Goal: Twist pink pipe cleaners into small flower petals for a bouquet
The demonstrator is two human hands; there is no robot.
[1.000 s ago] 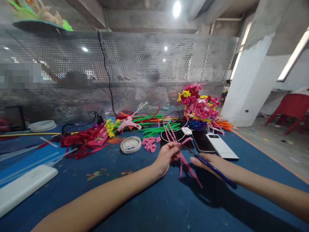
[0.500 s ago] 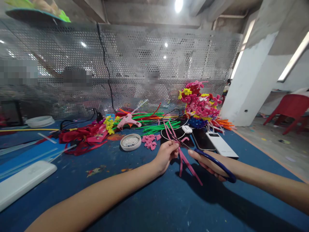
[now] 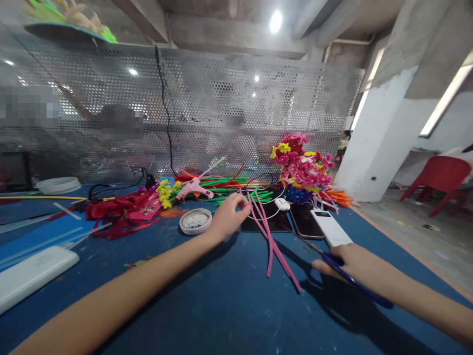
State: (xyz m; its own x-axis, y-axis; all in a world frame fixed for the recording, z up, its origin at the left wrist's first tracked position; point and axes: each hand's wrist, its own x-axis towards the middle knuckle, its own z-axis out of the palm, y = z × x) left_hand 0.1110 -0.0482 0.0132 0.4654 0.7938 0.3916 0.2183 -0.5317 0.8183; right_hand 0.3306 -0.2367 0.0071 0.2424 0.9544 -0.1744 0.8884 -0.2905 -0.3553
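Observation:
My right hand [image 3: 351,266] grips a pair of scissors [image 3: 328,259] by the dark blue handles, low over the right side of the table. The blades point left and away, and they look blurred. My left hand [image 3: 229,217] is closed in a loose pinch beside the bead dish. Whatever its fingers hold is hidden or too small to name. Several long pink pipe cleaners [image 3: 271,242] lie crossed on the table between my hands, touching neither. The small pile of short pink pieces is covered by my left hand.
Past my hands lie green pipe cleaners [image 3: 221,182], a pink glue gun [image 3: 194,189], a dish of beads [image 3: 195,222] and red ribbons [image 3: 121,212]. A pipe-cleaner flower bunch [image 3: 305,167] stands behind a dark phone [image 3: 306,222] and a white power bank [image 3: 332,228].
My left hand has let go of the long pink pipe cleaners and moved left over the short pink pieces. My right hand has drawn right and nearer with the scissors.

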